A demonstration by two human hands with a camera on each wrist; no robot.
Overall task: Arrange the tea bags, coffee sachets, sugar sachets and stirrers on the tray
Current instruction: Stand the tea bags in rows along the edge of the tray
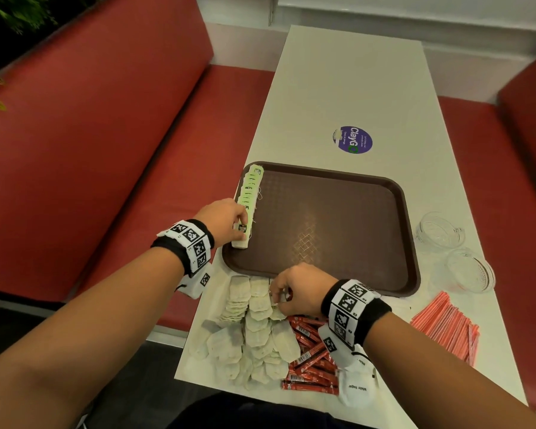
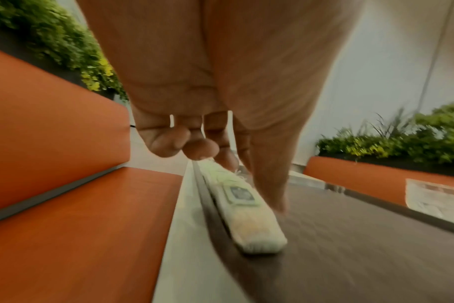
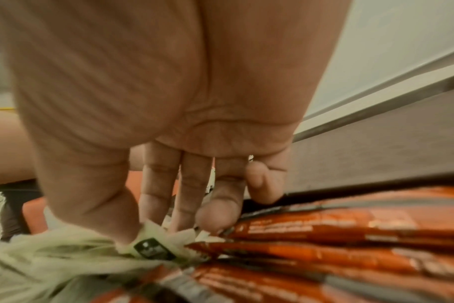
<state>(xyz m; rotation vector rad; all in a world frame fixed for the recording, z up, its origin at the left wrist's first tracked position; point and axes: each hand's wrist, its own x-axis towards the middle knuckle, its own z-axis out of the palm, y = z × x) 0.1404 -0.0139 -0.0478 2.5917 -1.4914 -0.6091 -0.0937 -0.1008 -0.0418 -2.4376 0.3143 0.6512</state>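
Note:
A brown tray [image 1: 328,267] lies on the white table. A row of green-tagged tea bags [image 1: 250,190] lines its left edge. My left hand [image 1: 240,222] pinches the near end of that row [image 2: 249,225] between thumb and curled fingers [image 2: 169,143], low over the tray floor [image 2: 350,246]. My right hand [image 1: 279,297] reaches into the loose tea bag pile [image 1: 254,335] in front of the tray. There its thumb and fingers [image 3: 213,213] pinch a tea bag [image 3: 65,256] by its tag. Red coffee sachets [image 1: 310,357] [image 3: 324,231] lie beside the pile.
White sugar sachets [image 1: 356,388] sit at the table's near edge under my right wrist. Pink striped stirrers [image 1: 446,323] lie at the right. Two glass bowls [image 1: 443,230] [image 1: 468,270] stand right of the tray. Red benches flank the table.

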